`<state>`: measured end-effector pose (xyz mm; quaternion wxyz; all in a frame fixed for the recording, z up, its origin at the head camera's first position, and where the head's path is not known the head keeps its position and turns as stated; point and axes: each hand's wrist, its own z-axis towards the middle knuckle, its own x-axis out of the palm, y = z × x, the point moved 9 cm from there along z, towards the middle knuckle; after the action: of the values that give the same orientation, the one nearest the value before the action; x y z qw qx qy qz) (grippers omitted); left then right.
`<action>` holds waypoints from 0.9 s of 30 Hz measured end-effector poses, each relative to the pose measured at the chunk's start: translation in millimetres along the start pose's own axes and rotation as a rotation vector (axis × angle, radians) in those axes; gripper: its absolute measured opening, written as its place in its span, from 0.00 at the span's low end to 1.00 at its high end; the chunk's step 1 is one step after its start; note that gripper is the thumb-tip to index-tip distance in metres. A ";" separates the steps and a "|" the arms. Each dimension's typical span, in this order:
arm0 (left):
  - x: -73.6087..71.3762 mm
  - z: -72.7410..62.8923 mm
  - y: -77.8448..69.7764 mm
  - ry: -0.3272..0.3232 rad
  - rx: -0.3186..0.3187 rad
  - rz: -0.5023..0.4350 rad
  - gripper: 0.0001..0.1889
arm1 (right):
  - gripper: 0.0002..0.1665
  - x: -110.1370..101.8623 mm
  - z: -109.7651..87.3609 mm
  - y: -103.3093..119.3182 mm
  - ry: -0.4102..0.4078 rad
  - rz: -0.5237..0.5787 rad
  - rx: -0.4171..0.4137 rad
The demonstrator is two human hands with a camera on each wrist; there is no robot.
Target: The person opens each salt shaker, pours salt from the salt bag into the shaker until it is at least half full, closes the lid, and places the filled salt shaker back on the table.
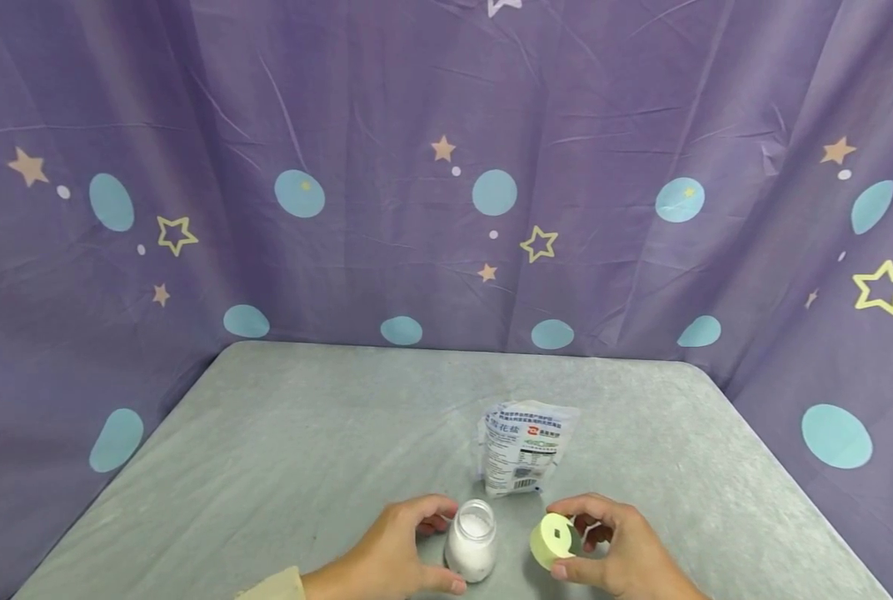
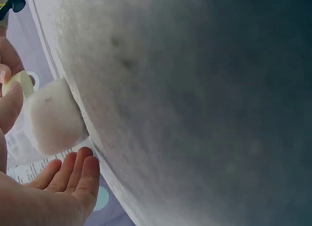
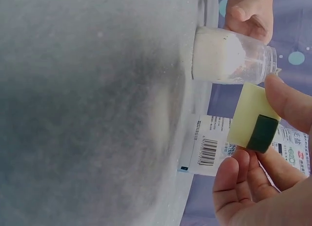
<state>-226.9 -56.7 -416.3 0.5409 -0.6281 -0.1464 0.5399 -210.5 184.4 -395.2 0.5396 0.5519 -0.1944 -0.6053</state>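
A clear glass jar [image 1: 471, 548] holding white salt-like grains stands upright on the table, its mouth uncovered. My left hand [image 1: 396, 546] is spread beside it, thumb and fingers on either side; in the left wrist view the fingers [image 2: 78, 175] look extended and apart from the jar [image 2: 54, 116]. To the right, my right hand [image 1: 622, 550] pinches a pale yellow lid [image 1: 550, 542] between thumb and fingers, above the table. A dark green flap [image 3: 263, 133] shows on the lid's side in the right wrist view.
Behind the jar and lid stands a white printed pouch [image 1: 525, 450] with a barcode and Chinese text. A grey cloth-like surface covers the table [image 1: 326, 433]. Past its far edge hangs a purple curtain [image 1: 386, 258] with stars and blue dots.
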 end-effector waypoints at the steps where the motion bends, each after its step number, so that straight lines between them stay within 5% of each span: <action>1: 1.0 0.8 -0.2 0.003 -0.005 -0.002 0.35 | 0.28 0.4 0.7 0.9 0.001 0.002 0.002; 13: 5.2 6.5 -1.9 -0.027 -0.002 0.004 0.35 | 0.28 1.8 6.0 14.3 -0.001 0.008 -0.037; 27: 10.8 11.6 -2.7 -0.025 0.015 -0.033 0.33 | 0.26 4.6 12.8 20.3 0.026 0.035 0.084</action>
<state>-231.5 -41.3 -417.8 0.5524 -0.6150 -0.1593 0.5397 -212.0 168.8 -376.5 0.5288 0.5784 -0.2225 -0.5799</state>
